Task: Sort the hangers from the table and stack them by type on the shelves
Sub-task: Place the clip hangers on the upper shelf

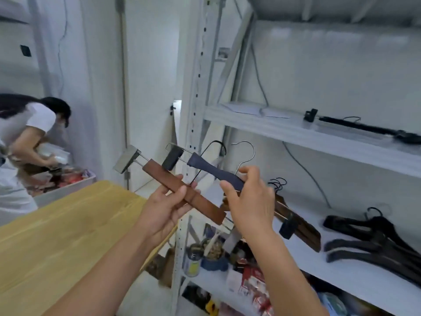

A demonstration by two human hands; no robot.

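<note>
1. The wooden clip hanger (184, 192) is held in the left hand (164, 208). The fingers (182, 190) are curled shut around the middle of the brown bar, with the thumb on top.
2. The dark blue hanger (214, 172) is pinched by the right hand (248, 201). The thumb and fingertips (247, 171) are closed on its near end, and the other fingers are loose.
3. Both hangers are held in the air, between the yellow table (57, 236) and the white shelf (341, 265).
4. The long side of the wooden hanger runs from low by the right wrist up and away to the left. Its grey clip (126, 161) is far past the left fingertips.
5. The blue hanger lies almost the same way, just behind the wooden one. Its black clip (172, 158) points up and left, and a silver hook (247, 153) stands above the right fingers.
6. The two hangers are very close. Hooks or clips could get caught together, and one could be pulled out of the light pinch and dropped.
7. Beyond the right fingers, brown hangers (300, 226) and a black hanger pile (373, 238) are already stacked on the shelf. A hanger could be put on the wrong pile.
</note>
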